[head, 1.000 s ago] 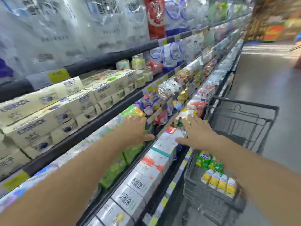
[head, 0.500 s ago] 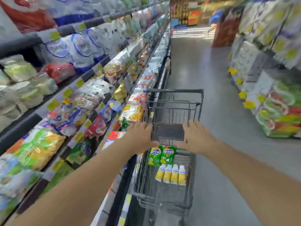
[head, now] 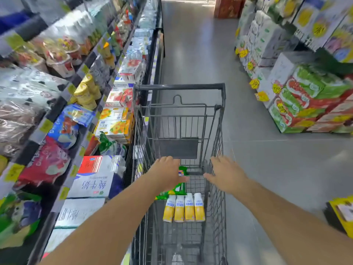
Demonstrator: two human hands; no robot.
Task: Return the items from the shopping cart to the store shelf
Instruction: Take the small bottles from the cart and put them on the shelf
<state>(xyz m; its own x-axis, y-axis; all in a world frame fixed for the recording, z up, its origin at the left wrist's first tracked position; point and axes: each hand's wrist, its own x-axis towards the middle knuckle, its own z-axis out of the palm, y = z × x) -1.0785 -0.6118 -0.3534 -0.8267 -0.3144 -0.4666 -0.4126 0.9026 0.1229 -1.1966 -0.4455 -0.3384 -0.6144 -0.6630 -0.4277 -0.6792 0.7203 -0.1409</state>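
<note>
Grey wire shopping cart (head: 179,87) sits under both my hands, store shelf (head: 76,77) off beyond my left. Left hand (head: 165,174) and right hand (head: 226,174) hover spread open, empty. I'm between picks: next I reach just below my left palm for the green packet (head: 176,190), then the yellow bottles (head: 184,207).

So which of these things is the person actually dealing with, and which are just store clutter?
Part of the job:
- shopping cart
- yellow bottle pack in it
- green packet in it
- left hand, right hand, both open
- store shelf

Just around:
- stacked cases across the aisle
- aisle floor
</note>
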